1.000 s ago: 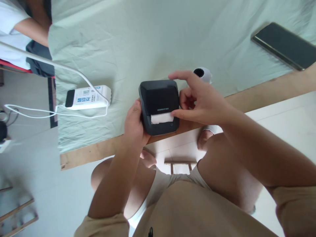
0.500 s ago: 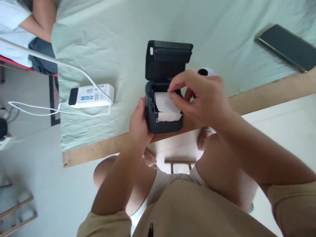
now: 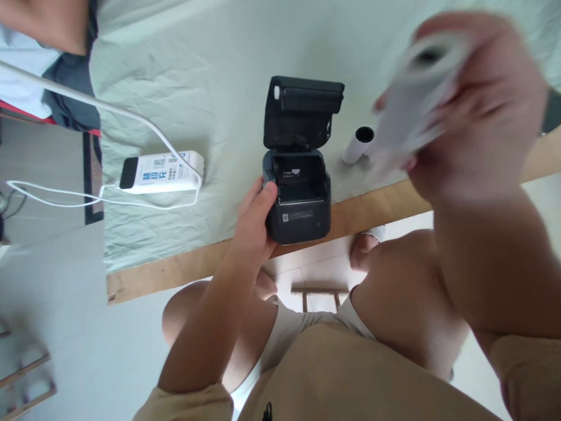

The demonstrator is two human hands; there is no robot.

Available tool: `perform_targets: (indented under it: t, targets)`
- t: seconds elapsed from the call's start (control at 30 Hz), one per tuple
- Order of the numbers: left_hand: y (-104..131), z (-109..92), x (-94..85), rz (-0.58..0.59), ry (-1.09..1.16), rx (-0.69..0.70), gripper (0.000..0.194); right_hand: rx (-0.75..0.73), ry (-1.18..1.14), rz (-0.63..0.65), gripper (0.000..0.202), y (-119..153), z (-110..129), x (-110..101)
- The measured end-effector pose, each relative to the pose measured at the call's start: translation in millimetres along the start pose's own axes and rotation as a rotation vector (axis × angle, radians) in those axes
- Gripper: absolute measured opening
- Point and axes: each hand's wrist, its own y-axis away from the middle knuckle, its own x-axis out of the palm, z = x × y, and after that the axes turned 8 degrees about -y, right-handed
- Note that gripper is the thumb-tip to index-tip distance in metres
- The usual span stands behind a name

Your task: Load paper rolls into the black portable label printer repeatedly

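Note:
My left hand (image 3: 256, 219) grips the left side of a small black label printer (image 3: 302, 225), its thumb on the rim. The printer's lid (image 3: 295, 126) stands open away from me, and its paper bay shows bare inside walls. Raised at the right, my right hand (image 3: 486, 111) is closed around a white paper roll (image 3: 407, 93), both smeared by motion. A loose tail of paper hangs from that roll. Below it on the cloth stands a small pale tube with a dark hollow core (image 3: 355, 149).
A white power bank (image 3: 164, 172) with a white cable lies on the green cloth (image 3: 228, 117) at left. The table's wooden edge (image 3: 166, 269) runs before my knees. A dark phone (image 3: 553, 111) is mostly hidden behind my right hand. Another person's arm (image 3: 52, 23) rests at upper left.
My right hand has lifted the paper roll out of the printer and carried it up and right. The small tube, mostly covered before, now shows. My left hand stays on the printer.

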Motion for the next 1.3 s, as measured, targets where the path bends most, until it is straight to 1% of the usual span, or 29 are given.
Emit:
perform_targets:
  t: [0.03, 0.07, 0.1, 0.13, 0.17, 0.27, 0.33, 0.4, 0.47, 0.53, 0.57, 0.6, 0.67, 0.7, 0.73, 0.8, 0.87, 0.9, 0.97, 1.03, 1.07, 1.13, 1.2, 1.23, 1.3]
  targets:
    - [0.1, 0.4, -0.8, 0.013, 0.009, -0.006, 0.026, 0.003, -0.114, -0.176, 0.033, -3.6, -11.2, -7.4]
    - [0.4, 0.6, -1.4, 0.03, 0.011, -0.013, 0.027, 0.024, -0.19, -0.268, 0.028, -7.1, -24.6, -14.6]
    - [0.7, 0.6, -2.0, 0.047, 0.008, -0.016, 0.028, 0.027, -0.201, -0.315, 0.021, -10.0, -39.3, -21.4]
    - [1.1, 0.6, -2.3, 0.061, 0.002, -0.016, 0.029, 0.0, -0.167, -0.377, 0.013, -11.9, -54.1, -27.7]
    - [1.4, 0.4, -2.5, 0.069, -0.004, -0.012, 0.031, -0.024, -0.089, -0.403, 0.008, -12.8, -68.2, -33.3]
    - [2.1, 0.3, -2.2, 0.062, -0.008, 0.007, 0.032, -0.013, 0.122, -0.286, 0.011, -11.1, -99.7, -46.4]
    - [2.3, 0.5, -1.8, 0.045, -0.004, 0.02, 0.031, -0.006, 0.281, -0.236, 0.015, -9.7, -111.4, -52.3]
    - [2.4, 0.5, -1.4, 0.033, 0.0, 0.027, 0.029, -0.002, 0.407, -0.228, 0.028, -9.0, -117.3, -56.0]
    - [2.7, 0.0, -0.8, 0.035, 0.003, 0.025, 0.027, 0.072, 0.459, -0.229, 0.043, -7.6, -116.5, -56.9]
    - [3.2, -0.9, 0.0, 0.046, 0.008, 0.017, 0.026, 0.119, 0.461, -0.249, 0.053, -4.0, -107.3, -54.0]
    - [3.5, -1.5, 0.4, 0.054, 0.011, 0.014, 0.027, 0.084, 0.454, -0.274, 0.053, -1.4, -99.9, -50.9]
    - [3.9, -2.0, 0.9, 0.058, 0.016, 0.014, 0.026, 0.005, 0.44, -0.304, 0.049, 1.4, -91.6, -46.6]
    - [4.5, -2.9, 1.9, 0.059, 0.022, 0.017, 0.026, -0.205, 0.396, -0.315, 0.039, 6.8, -75.9, -34.9]
    - [4.7, -3.2, 2.3, 0.054, 0.02, 0.018, 0.025, -0.273, 0.377, -0.284, 0.036, 8.7, -70.7, -28.0]
    - [4.9, -3.3, 2.6, 0.046, 0.016, 0.018, 0.025, -0.292, 0.374, -0.217, 0.038, 10.1, -68.2, -20.9]
    - [4.9, -3.4, 3.1, 0.028, 0.008, 0.016, 0.023, -0.267, 0.424, -0.114, 0.048, 10.7, -71.5, -7.9]
    - [4.5, -3.2, 3.5, 0.033, 0.01, 0.02, 0.023, -0.217, 0.492, -0.069, 0.058, 9.4, -82.4, 1.0]
    - [4.2, -3.1, 3.7, 0.046, 0.015, 0.024, 0.024, -0.191, 0.512, -0.059, 0.057, 8.4, -88.5, 3.6]
    - [3.7, -3.0, 4.0, 0.083, 0.028, 0.023, 0.027, -0.167, 0.504, -0.059, 0.05, 6.4, -97.9, 5.7]
    - [3.5, -3.0, 4.0, 0.111, 0.034, 0.015, 0.031, -0.156, 0.455, -0.07, 0.049, 4.9, -101.5, 5.7]
    - [3.6, -3.1, 3.7, 0.118, 0.032, 0.012, 0.031, -0.14, 0.42, -0.081, 0.053, 4.5, -100.9, 5.5]
    - [3.9, -3.2, 2.8, 0.12, 0.024, 0.015, 0.031, -0.091, 0.335, -0.126, 0.064, 4.7, -95.5, 5.4]
    - [4.0, -3.2, 1.8, 0.124, 0.023, 0.018, 0.03, -0.09, 0.247, -0.2, 0.066, 6.5, -84.8, 6.0]
    - [4.0, -3.2, 1.5, 0.127, 0.025, 0.016, 0.029, -0.131, 0.207, -0.235, 0.065, 8.2, -77.8, 6.8]
    - [3.6, -3.1, 1.5, 0.127, 0.028, 0.013, 0.028, -0.283, 0.146, -0.272, 0.058, 13.1, -61.1, 10.0]
